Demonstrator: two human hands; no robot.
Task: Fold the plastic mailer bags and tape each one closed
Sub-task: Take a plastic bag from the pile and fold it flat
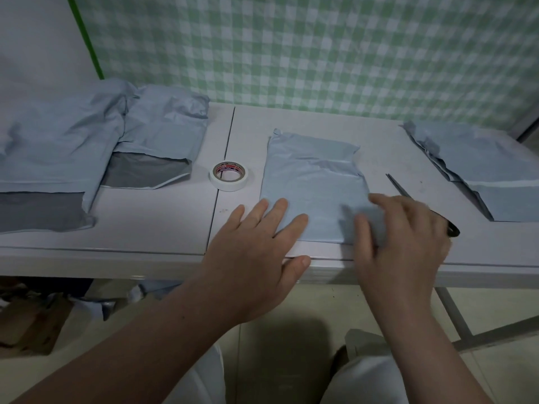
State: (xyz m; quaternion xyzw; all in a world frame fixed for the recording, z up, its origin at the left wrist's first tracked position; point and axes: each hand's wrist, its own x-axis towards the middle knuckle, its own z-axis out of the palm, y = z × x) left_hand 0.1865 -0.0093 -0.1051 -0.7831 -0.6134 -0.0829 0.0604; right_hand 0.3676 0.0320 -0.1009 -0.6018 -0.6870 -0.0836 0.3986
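A folded light-blue mailer bag (313, 182) lies flat in the middle of the white table (163, 220). My left hand (256, 249) rests with straight fingers on the bag's near left corner. My right hand (399, 243) lies over the bag's near right corner, fingers slightly bent and blurred; whether it pinches the plastic is unclear. A roll of white tape (229, 176) sits just left of the bag. Black scissors (423, 205) lie right of the bag, partly hidden behind my right hand.
Two unfolded blue mailer bags with grey flaps lie at the left (52, 158) (163, 141). More blue bags are stacked at the right (481, 170). A green checked cloth hangs behind the table. A cardboard box (29, 322) stands on the floor at the left.
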